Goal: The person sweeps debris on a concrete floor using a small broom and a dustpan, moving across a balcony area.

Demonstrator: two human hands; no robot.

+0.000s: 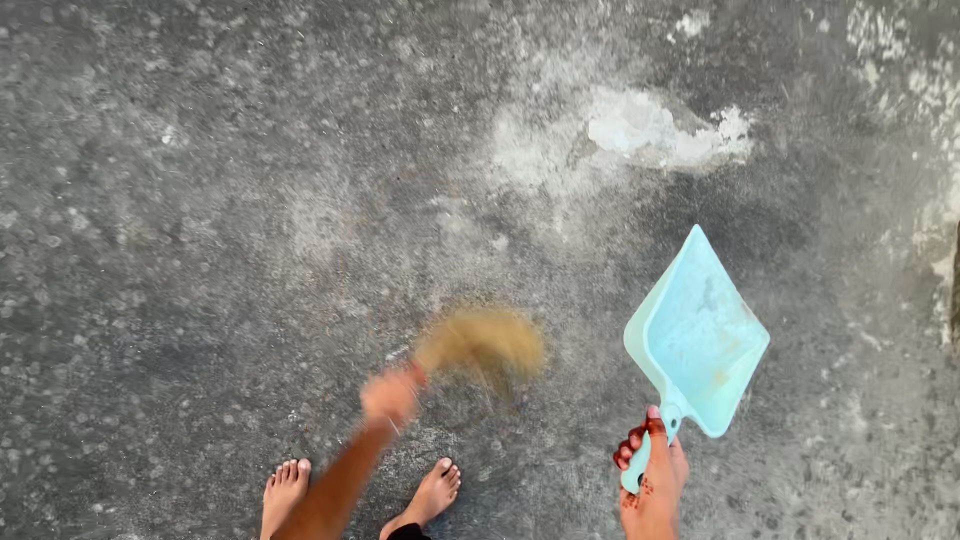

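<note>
The whole view is filled by a rough, dark grey concrete floor (200,200), mottled all over with small pale speckles and dusty smears. Near the upper middle lies a chipped, whitish patch of broken surface (655,130), ringed by a lighter grey haze of dust. More pale, flaky streaks (935,130) run down the right edge of the floor. The light is soft and even, with no sharp shadows. No wall, window or furniture shows.

Pale turquoise plastic dustpan (700,335), held by its handle above the concrete floor, tilted, open mouth pointing right, small straw-coloured hand broom (483,343), motion-blurred, bristles low near the floor
</note>
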